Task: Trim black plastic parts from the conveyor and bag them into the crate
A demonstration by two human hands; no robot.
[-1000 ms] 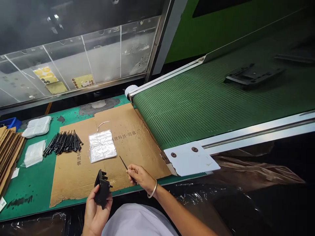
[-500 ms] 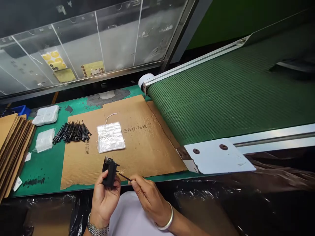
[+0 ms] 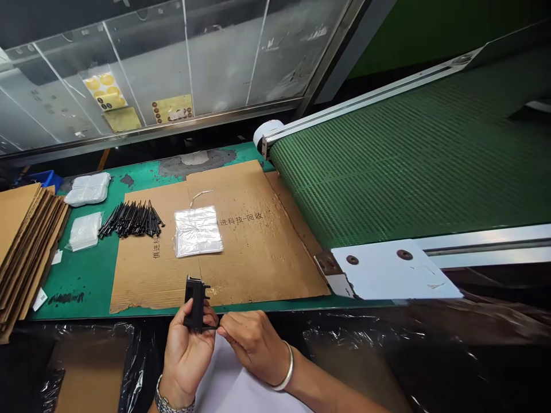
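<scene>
In my left hand [image 3: 188,350] is a small black plastic box-like part [image 3: 196,304] with short prongs on its right side, held upright between thumb and fingers. My right hand [image 3: 253,344] pinches a thin black rod [image 3: 210,327], whose far end meets the lower right side of the black part; whether it sits inside cannot be made out. Beyond the hands, a stack of clear plastic bags [image 3: 198,231] lies on a flat cardboard sheet [image 3: 258,269]. A pile of similar black rods [image 3: 132,219] lies to its left.
Several folded cardboard sheets [image 3: 30,246] are stacked at the left edge. Two bundles of white bags, one farther [image 3: 88,189] and one nearer [image 3: 85,231], lie on the green table [image 3: 92,281]. A green conveyor belt [image 3: 379,149] with a white end plate [image 3: 396,269] rises on the right.
My right hand has moved slightly down and left, bringing the rod from the middle prongs to the part's lower end. The camera view has shifted a little.
</scene>
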